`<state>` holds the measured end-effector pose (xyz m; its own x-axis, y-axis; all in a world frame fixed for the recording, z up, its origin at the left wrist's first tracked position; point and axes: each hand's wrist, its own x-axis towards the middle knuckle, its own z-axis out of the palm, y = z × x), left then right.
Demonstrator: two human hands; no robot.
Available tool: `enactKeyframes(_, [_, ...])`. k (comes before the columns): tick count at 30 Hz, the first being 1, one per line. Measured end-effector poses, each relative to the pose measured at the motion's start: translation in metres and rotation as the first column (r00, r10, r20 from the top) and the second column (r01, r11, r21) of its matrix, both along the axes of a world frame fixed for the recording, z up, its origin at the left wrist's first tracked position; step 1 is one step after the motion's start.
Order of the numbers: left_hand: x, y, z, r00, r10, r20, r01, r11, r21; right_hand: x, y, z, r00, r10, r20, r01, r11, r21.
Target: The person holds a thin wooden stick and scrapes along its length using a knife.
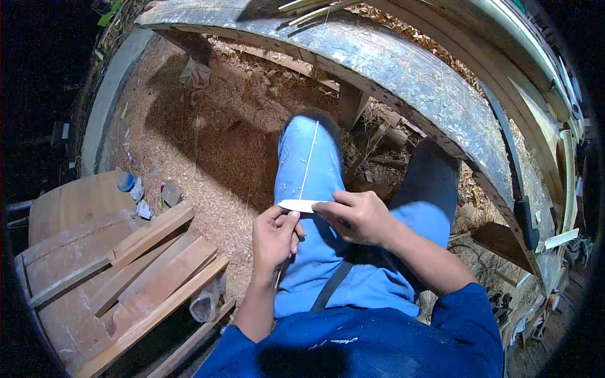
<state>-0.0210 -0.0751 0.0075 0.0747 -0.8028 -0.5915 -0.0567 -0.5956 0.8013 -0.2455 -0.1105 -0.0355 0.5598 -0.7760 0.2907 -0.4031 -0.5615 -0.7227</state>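
A thin pale stick point(309, 160) lies over the blue-trousered knee, running down into my left hand point(275, 238), whose fingers are pinched round it. Its lower end shows below that hand. My right hand point(356, 216) is closed on a knife, whose pale blade point(297, 205) points left and crosses the stick just above my left fingertips. The knife's handle is mostly hidden in my right fist. Both hands are close together above my lap.
A worn wooden bench point(391, 69) curves across the top and right, with thin strips point(324, 11) and a dark saw point(513, 157) on it. Wooden boards point(170, 277) are stacked at the lower left, near a blue round object point(125, 181). Shavings point(220, 220) cover the ground.
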Motion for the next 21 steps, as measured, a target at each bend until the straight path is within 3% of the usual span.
enactKeyframes(6, [0.003,0.011,0.0,0.999,0.006,0.031,-0.006,1.0,-0.008,-0.005,-0.01,-0.006,0.979,-0.202,-0.022,0.203,0.978,0.043])
enactKeyframes(15, [0.017,0.035,0.008,0.998,0.045,0.033,-0.046,0.999,0.019,-0.007,-0.024,-0.01,0.934,-0.356,-0.02,0.357,0.934,0.018])
enactKeyframes(21, [0.019,0.038,0.013,0.997,0.054,0.053,-0.056,0.998,0.04,-0.009,-0.025,-0.005,0.89,-0.413,-0.195,0.422,0.907,0.008])
